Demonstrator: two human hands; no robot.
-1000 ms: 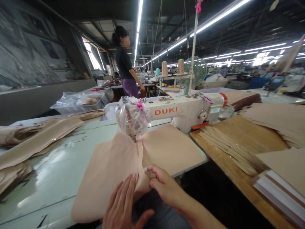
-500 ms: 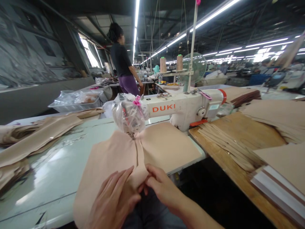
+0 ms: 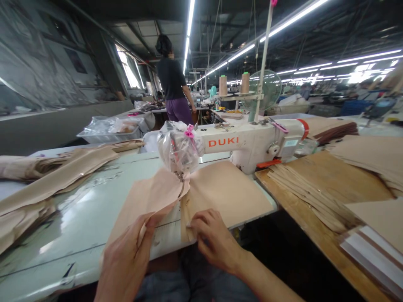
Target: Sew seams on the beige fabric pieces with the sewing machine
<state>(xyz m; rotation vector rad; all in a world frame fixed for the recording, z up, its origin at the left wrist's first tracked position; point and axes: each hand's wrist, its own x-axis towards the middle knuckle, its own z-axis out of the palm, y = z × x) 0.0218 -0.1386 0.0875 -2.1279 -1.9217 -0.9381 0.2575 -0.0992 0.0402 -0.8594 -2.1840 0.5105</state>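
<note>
A white sewing machine marked DUKI stands across the pale green table, its head wrapped in clear plastic with a pink clip. Two beige fabric panels meet beneath its needle area. My left hand pinches the near edge of the left fabric panel, lifting it off the tabletop. At the near edge of the right fabric panel, my right hand has its fingers closed on the folded margin. Between the hands the panels lie apart, and a strip of table shows. The needle itself is too small to make out.
Beige fabric strips lie on the table at left. A wooden board at right bears stacks of cut pieces. Behind the machine are thread cones, a fan, a plastic-filled bin and a standing person.
My left hand has moved left and drawn the left panel's edge away from the right one, baring the table between them. My right hand still grips the right panel. The view has shifted slightly left.
</note>
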